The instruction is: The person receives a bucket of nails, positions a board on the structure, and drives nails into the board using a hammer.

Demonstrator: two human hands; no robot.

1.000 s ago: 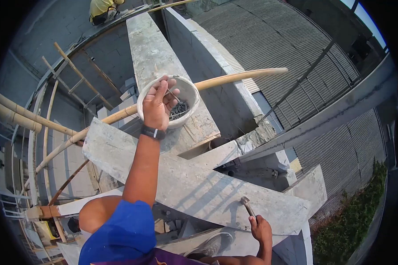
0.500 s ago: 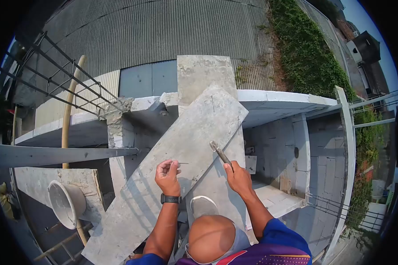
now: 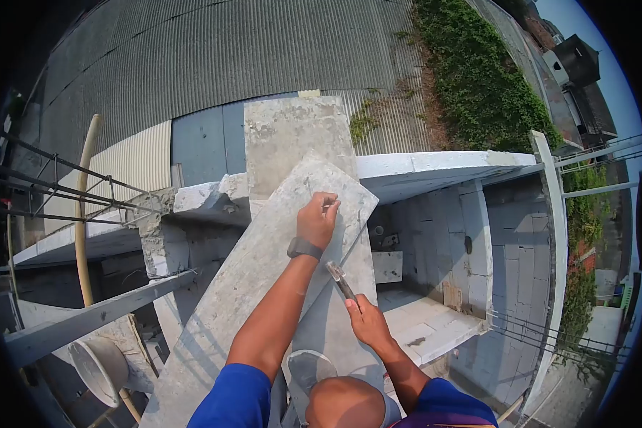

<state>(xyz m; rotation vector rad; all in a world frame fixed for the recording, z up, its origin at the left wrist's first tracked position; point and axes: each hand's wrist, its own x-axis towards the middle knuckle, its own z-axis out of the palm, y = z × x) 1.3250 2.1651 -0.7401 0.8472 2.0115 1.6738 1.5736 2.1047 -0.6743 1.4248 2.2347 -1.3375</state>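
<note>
My left hand (image 3: 317, 217) reaches over the upper part of a long grey board (image 3: 253, 260), with thumb and fingers pinched together. A thin nail stuck out of this pinch a moment ago; now the fingers hide most of it. A dark band sits on the left wrist. My right hand (image 3: 369, 319) is wrapped round the handle of a hammer (image 3: 341, 279), its metal head pointing up and left above the board's right edge. The long board lies slantwise across another grey board (image 3: 299, 125) that extends beyond its far end.
White block walls (image 3: 442, 164) run along both sides, with a deep drop to a lower room on the right. Rebar (image 3: 64, 189), a bamboo pole (image 3: 85, 214), a wooden beam (image 3: 100, 307) and a white bucket (image 3: 100, 367) are at left. A corrugated roof (image 3: 250, 50) lies beyond.
My left hand has moved up and right, toward the far end of the long board. The hammer in my right hand has dropped slightly lower, and the view has shifted.
</note>
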